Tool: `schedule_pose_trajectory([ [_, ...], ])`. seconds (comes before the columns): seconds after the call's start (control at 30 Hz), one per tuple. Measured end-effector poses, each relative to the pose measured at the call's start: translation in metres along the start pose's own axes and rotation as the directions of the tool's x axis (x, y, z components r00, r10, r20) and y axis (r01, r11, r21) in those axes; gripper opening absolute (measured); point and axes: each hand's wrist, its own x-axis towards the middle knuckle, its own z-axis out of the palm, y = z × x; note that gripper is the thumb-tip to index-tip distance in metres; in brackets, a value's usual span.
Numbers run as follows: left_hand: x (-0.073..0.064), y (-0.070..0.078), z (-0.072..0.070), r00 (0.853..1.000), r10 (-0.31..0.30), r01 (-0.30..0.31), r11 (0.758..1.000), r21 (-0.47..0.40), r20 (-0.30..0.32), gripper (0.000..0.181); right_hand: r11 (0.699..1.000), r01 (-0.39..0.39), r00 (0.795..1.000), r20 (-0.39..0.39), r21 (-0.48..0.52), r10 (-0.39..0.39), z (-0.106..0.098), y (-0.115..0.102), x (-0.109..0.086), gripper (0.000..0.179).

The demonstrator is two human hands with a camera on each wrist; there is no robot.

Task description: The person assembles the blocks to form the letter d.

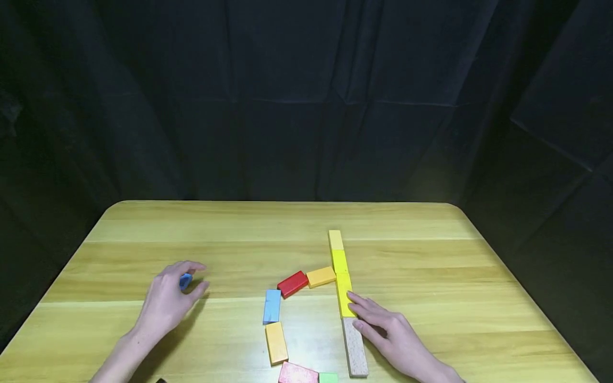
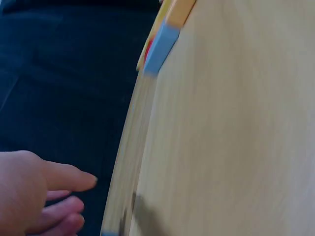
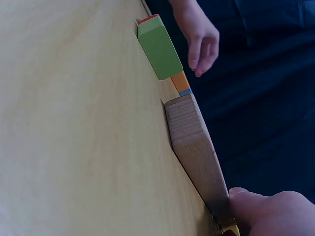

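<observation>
My left hand (image 1: 167,298) is above the left part of the table, thumb and fingers apart. Partly hidden behind it is a small blue piece (image 1: 185,281) whose full shape I cannot tell. In the left wrist view the left thumb and fingers (image 2: 71,178) hold nothing. My right hand (image 1: 395,338) rests against the right side of a straight row of blocks. Its fingertips touch a long yellow block (image 1: 344,295), and its thumb lies on a speckled pale wooden block (image 1: 354,348), also seen as a wooden block (image 3: 197,152) in the right wrist view.
A smaller yellow block (image 1: 339,261) and a pale yellow block (image 1: 336,240) extend the row. Curving leftward from it are an orange block (image 1: 321,277), red block (image 1: 292,284), blue block (image 1: 272,306), second orange block (image 1: 276,343), pink block (image 1: 298,373) and green block (image 1: 328,377).
</observation>
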Motion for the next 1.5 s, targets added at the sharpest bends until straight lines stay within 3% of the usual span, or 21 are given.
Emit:
schedule_pose_trajectory([
  [0.17, 0.005, -0.026, -0.011, 0.989, -0.132, 0.128, 0.99, 0.054, 0.066, 0.043, 1.0, 0.005, 1.0, -0.004, -0.006, -0.005, -0.001, 0.0, 0.0, 0.035],
  [0.27, 0.006, -0.036, -0.013, 0.977, -0.175, 0.169, 0.984, 0.061, 0.121, 0.045, 1.0, 0.001, 1.0, -0.006, -0.006, -0.001, -0.001, 0.0, 0.0, 0.035],
  [0.53, 0.009, -0.042, -0.023, 0.963, -0.19, 0.185, 0.982, 0.042, 0.194, 0.049, 1.0, 0.02, 1.0, -0.016, 0.013, -0.02, -0.001, -0.001, -0.001, 0.034],
  [0.83, 0.009, -0.045, -0.028, 0.962, -0.191, 0.187, 0.982, 0.04, 0.195, 0.047, 1.0, 0.025, 1.0, -0.019, 0.016, -0.025, -0.001, -0.001, -0.001, 0.034],
  [1.17, 0.009, -0.029, -0.021, 0.98, -0.144, 0.151, 0.988, -0.044, 0.138, 0.041, 0.999, 0.025, 1.0, -0.018, 0.021, -0.024, -0.001, 0.0, -0.001, 0.034],
  [1.5, -0.001, 0.013, -0.004, 0.979, -0.093, 0.125, 0.977, -0.172, 0.182, 0.031, 1.0, 0.009, 1.0, 0.001, 0.001, -0.009, 0.0, 0.0, 0.001, 0.035],
])
